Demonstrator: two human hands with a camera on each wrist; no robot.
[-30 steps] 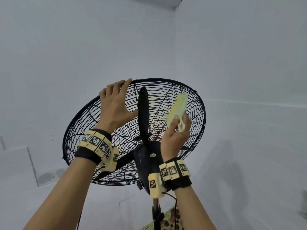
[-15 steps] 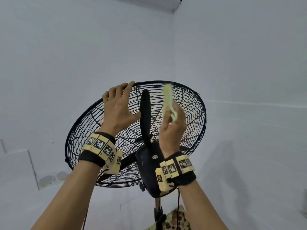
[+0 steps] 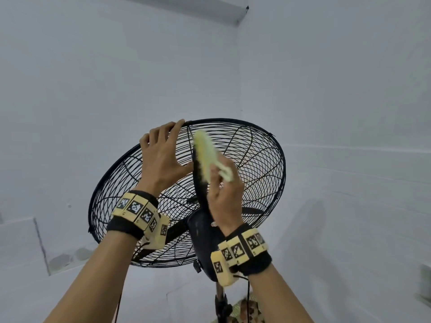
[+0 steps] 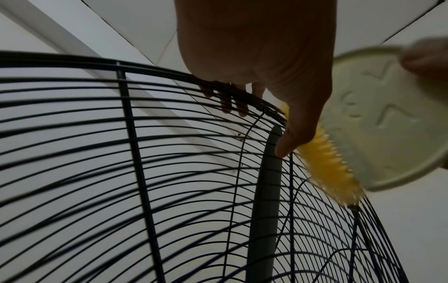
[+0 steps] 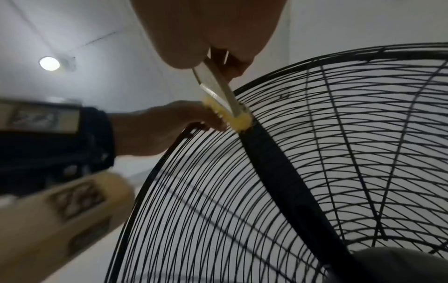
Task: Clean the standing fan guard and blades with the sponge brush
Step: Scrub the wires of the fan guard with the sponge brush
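A black wire fan guard (image 3: 256, 159) tilts up in front of me, with a dark blade (image 3: 199, 187) standing upright inside it. My left hand (image 3: 163, 155) lies flat on the guard's upper left, fingers straight and reaching the rim, thumb by the blade tip (image 4: 274, 134). My right hand (image 3: 224, 194) grips the handle of a pale green sponge brush (image 3: 205, 150). Its yellow sponge edge (image 4: 327, 164) presses on the wires over the blade, right beside my left thumb. In the right wrist view the brush (image 5: 218, 90) meets the guard (image 5: 363, 134) near the top rim.
The black motor housing (image 3: 205, 241) sits behind the guard on a stand pole (image 3: 220, 299), with a cable (image 3: 248, 292) hanging beside it. White walls meet in a corner behind the fan. A ceiling lamp (image 5: 49, 63) glows overhead. A patterned cloth (image 3: 251, 311) lies on the floor.
My right hand has swept the brush leftward and upward across the guard, from the right half to over the upright blade. My left hand has stayed on the guard's upper left.
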